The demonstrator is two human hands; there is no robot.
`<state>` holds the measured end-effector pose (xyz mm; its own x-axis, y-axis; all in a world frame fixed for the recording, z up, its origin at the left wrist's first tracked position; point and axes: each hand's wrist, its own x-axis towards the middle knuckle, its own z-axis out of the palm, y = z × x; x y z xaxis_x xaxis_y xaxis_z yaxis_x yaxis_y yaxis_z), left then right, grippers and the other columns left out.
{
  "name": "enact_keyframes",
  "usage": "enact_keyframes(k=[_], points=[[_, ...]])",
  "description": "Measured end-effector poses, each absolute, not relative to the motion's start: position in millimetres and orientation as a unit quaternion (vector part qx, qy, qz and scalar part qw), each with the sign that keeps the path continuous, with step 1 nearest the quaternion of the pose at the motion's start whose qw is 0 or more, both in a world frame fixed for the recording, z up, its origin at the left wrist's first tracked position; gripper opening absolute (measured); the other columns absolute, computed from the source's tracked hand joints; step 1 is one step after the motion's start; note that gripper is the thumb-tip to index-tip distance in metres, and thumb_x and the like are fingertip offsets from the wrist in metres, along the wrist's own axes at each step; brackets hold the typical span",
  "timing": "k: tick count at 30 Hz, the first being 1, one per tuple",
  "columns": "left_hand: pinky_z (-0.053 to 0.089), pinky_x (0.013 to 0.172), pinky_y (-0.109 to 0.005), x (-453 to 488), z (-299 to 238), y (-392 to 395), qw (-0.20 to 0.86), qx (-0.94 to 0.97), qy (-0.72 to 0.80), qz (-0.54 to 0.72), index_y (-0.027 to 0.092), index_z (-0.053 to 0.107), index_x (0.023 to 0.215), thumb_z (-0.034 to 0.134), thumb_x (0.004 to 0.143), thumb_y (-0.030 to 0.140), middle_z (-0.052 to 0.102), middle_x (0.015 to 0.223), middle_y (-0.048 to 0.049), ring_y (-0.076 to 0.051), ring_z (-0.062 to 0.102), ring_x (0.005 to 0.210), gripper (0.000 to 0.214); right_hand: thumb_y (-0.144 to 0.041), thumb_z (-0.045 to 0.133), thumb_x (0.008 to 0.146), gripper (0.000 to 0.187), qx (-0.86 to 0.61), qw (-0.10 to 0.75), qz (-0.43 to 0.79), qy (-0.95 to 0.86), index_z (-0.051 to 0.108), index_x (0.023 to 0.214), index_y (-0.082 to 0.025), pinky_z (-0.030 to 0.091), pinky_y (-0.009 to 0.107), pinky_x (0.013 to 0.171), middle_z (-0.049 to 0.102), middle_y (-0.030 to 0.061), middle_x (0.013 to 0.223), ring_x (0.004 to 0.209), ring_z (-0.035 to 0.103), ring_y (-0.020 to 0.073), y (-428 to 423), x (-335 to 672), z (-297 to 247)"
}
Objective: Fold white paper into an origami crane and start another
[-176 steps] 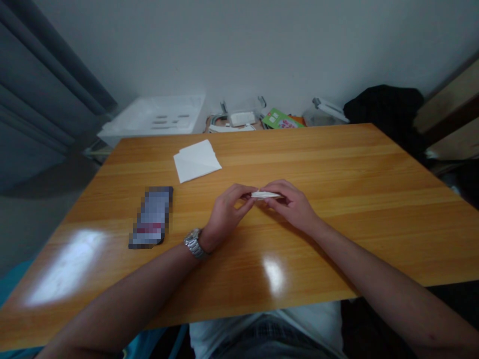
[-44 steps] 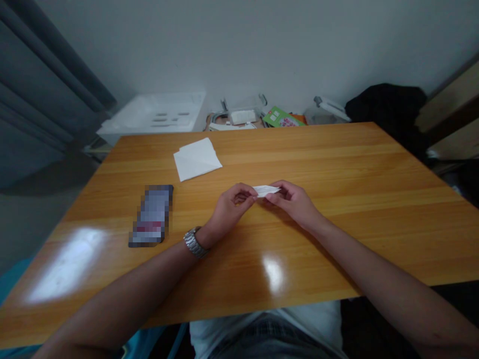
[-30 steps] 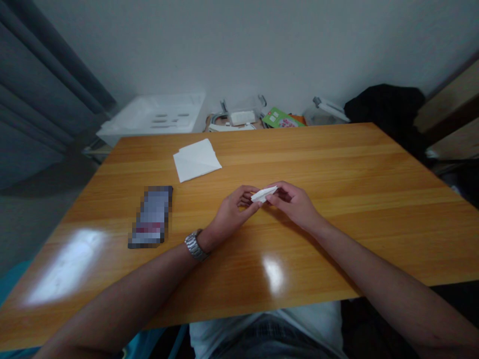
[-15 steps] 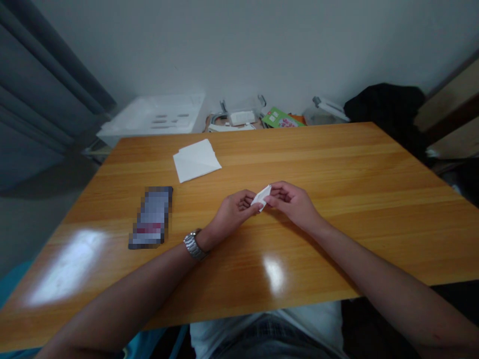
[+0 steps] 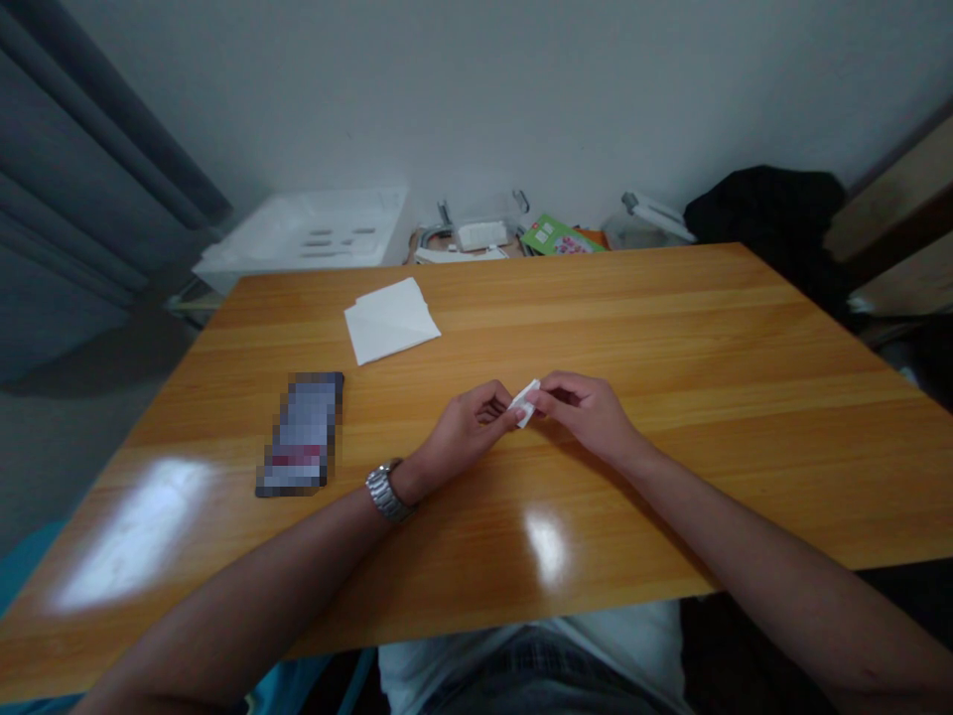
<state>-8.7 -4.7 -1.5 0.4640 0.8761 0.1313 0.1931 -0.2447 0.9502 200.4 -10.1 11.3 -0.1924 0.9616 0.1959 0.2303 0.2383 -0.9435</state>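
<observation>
A small folded piece of white paper [image 5: 525, 403] is pinched between both hands over the middle of the table. My left hand [image 5: 471, 425], with a metal watch [image 5: 387, 491] on its wrist, grips the paper's left side between thumb and fingers. On the other side, my right hand [image 5: 585, 409] pinches the paper's right part, its thumb lying on top. Parts of the folded paper are covered by the fingertips. Farther back, white paper sheets [image 5: 393, 323] lie flat on the wooden table [image 5: 640, 328].
A phone with a blurred-out screen [image 5: 302, 435] lies left of my left forearm. Behind the table's far edge are a white tray-like basin [image 5: 298, 233], a green booklet [image 5: 558, 236] and a black cloth-like heap [image 5: 766, 214].
The folded paper has turned and now shows a narrower shape. Both hands have shifted slightly, with the fingertips a little lower and closer together.
</observation>
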Motion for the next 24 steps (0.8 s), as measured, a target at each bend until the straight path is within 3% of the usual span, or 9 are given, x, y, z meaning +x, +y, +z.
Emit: enact_keyframes(k=[8, 24], points=[[0.048, 0.065, -0.023, -6, 4, -8, 0.482, 0.709, 0.398, 0.326, 0.016, 0.069, 0.088, 0.069, 0.09, 0.049, 0.071, 0.079, -0.002, -0.014, 0.064, 0.072, 0.033, -0.046, 0.07, 0.09, 0.027, -0.439, 0.441, 0.395, -0.676, 0.074, 0.079, -0.022, 0.046, 0.03, 0.069, 0.069, 0.0015, 0.077, 0.072, 0.061, 0.0166, -11, 200, 10], [0.046, 0.063, -0.022, -13, 7, -5, 0.475, 0.742, 0.377, 0.286, 0.016, 0.074, 0.082, 0.067, 0.093, 0.05, 0.075, 0.079, -0.0031, -0.013, 0.065, 0.07, 0.036, -0.058, 0.067, 0.089, 0.039, -0.425, 0.42, 0.398, -0.696, 0.072, 0.074, -0.022, 0.046, 0.03, 0.067, 0.068, 0.0023, 0.074, 0.07, 0.061, 0.0169, -12, 200, 17]])
